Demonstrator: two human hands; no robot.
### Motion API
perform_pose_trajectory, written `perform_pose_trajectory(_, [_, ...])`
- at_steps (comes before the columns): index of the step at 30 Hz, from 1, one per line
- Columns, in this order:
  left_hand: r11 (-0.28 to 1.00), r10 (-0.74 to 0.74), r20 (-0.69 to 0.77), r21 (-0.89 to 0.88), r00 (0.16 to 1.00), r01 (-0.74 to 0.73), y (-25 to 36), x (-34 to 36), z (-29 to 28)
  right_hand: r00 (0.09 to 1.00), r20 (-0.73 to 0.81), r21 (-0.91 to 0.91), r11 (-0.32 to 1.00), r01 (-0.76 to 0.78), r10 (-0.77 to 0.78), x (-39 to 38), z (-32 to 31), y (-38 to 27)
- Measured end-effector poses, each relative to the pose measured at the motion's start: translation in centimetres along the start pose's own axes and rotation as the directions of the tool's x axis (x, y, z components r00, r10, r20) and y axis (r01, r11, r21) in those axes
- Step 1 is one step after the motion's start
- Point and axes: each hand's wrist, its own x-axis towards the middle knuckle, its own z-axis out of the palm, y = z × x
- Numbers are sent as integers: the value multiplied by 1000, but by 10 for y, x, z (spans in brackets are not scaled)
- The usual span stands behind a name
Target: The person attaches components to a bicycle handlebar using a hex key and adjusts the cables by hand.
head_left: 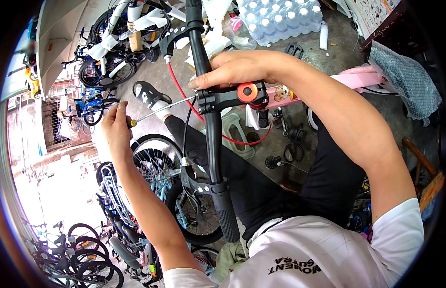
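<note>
My left hand (116,129) is closed on a screwdriver (158,110) with a yellow-and-dark handle. Its long metal shaft runs to the front of the black stem (227,100), where the tip meets the clamp. My right hand (237,69) grips the black handlebar (213,149) beside that stem, thumb along the bar; its other fingers are partly hidden. A red-rimmed round cap (247,92) tops the stem. Behind it stretches the pink bicycle frame (352,80). A red brake cable (177,84) curves from the far brake lever (177,36); the near lever (192,180) sits by the rubber grip (226,216).
Plastic-wrapped bottles (280,21) stand on the floor at the far side. Bubble wrap (408,79) covers part of the bicycle at right. Pedals (294,144) and a pale green plastic basket (237,137) lie below the stem. Several bicycles crowd the left, including a nearby wheel (158,144).
</note>
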Motion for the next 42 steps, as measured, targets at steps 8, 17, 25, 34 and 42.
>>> perform_pose_trajectory(8, [999, 27, -12, -24, 1000, -27, 9, -3, 4, 1000, -1, 5, 1000, 1, -1, 4, 0, 4])
perform_pose_trajectory(17, [729, 476, -305, -389, 825, -564, -6, -11, 27, 999, 34, 57, 998, 26, -28, 9, 2, 7])
perform_pose_trajectory(25, [32, -118, -169, -985, 978, -167, 10, -35, 52, 998, -43, -10, 999, 41, -41, 2, 2, 1])
perform_pose_trajectory(34, [-693, 306, 96, -660, 947, 291, -18, -29, 56, 1000, 24, 35, 999, 13, -14, 5, 1, 3])
perform_pose_trajectory(42, [-562, 431, 220, -693, 875, 452, -24, -19, 52, 1000, 15, 9, 1000, 11, -12, 4, -1, 3])
